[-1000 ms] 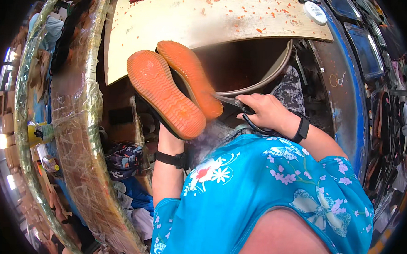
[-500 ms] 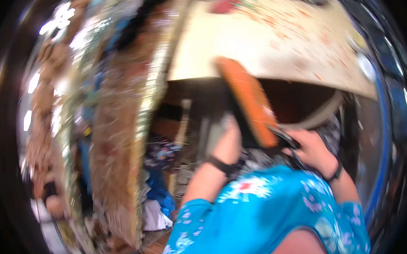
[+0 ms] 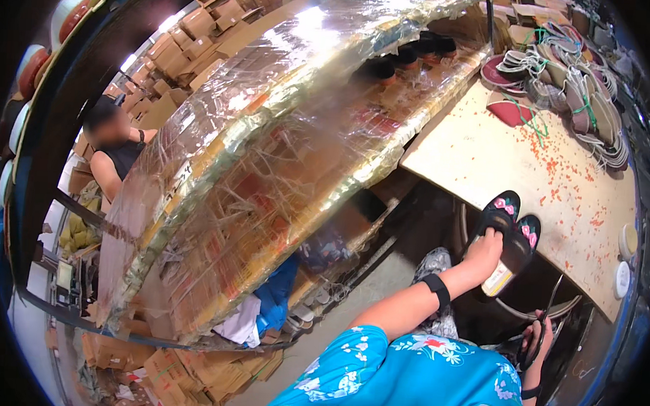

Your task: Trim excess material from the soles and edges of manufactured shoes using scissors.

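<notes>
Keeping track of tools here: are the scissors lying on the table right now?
No, the right hand is gripping the scissors beside the table.

My left grip (image 3: 487,251) held a pair of black shoes (image 3: 505,203) with pink flowers on the toes, near the edge of a pale surface (image 3: 458,147). To its right and closer to me, my right grip (image 3: 537,344) held dark scissors (image 3: 549,308), their blades pointing away. Beyond the left grip, orange scraps (image 3: 555,169) lay scattered, with corded bundles (image 3: 583,102) farther off. Well to its left ran a plastic-wrapped rack (image 3: 230,220), and past that was another person (image 3: 115,159).
</notes>
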Demonstrator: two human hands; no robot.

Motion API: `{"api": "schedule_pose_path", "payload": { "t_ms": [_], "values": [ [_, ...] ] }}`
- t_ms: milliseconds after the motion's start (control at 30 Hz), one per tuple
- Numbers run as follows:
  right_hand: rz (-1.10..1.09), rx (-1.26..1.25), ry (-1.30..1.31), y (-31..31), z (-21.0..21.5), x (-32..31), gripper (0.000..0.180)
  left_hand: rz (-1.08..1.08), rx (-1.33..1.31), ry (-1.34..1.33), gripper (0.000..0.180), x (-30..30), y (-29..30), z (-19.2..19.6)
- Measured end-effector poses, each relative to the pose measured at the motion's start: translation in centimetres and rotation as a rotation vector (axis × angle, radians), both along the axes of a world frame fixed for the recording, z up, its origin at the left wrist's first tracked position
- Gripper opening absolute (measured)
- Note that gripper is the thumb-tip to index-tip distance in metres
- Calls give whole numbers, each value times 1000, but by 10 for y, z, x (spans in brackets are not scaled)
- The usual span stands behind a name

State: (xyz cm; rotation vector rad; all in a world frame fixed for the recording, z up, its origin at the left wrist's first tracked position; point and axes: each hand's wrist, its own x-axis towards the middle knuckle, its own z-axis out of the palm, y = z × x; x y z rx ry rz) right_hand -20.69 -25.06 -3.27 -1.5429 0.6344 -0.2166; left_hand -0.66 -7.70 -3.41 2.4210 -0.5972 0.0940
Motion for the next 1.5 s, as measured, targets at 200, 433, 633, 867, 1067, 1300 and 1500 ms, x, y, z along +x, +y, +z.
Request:
{"api": "schedule_pose_path", "payload": {
  "t_ms": [200, 433, 633, 867, 1067, 1300, 1500],
  "values": [
    [-18, -126, 167, -22, -34, -17, 34, -209, 318, 238, 40, -32, 12, 45],
    [80, -270, 163, -38, -58, -27, 40, -413, 495, 35, 51, -69, 54, 65],
    [4, -726, 276, -37, -31, 25, 52, -474, 327, 44, 32, -44, 53, 11],
    [-109, -856, 172, -53, -45, 55, 71, -494, 386, 19, 34, -42, 50, 13],
    [-145, -810, 179, -65, -69, 59, 70, -453, 377, 68, 30, -43, 45, 15],
    [-239, -805, 220, -55, -57, 66, 68, -410, 425, 61, 25, -46, 38, 14],
    [-273, -843, 229, -62, -67, 65, 67, -305, 411, 88, 14, -51, 33, 15]
  ]
}}
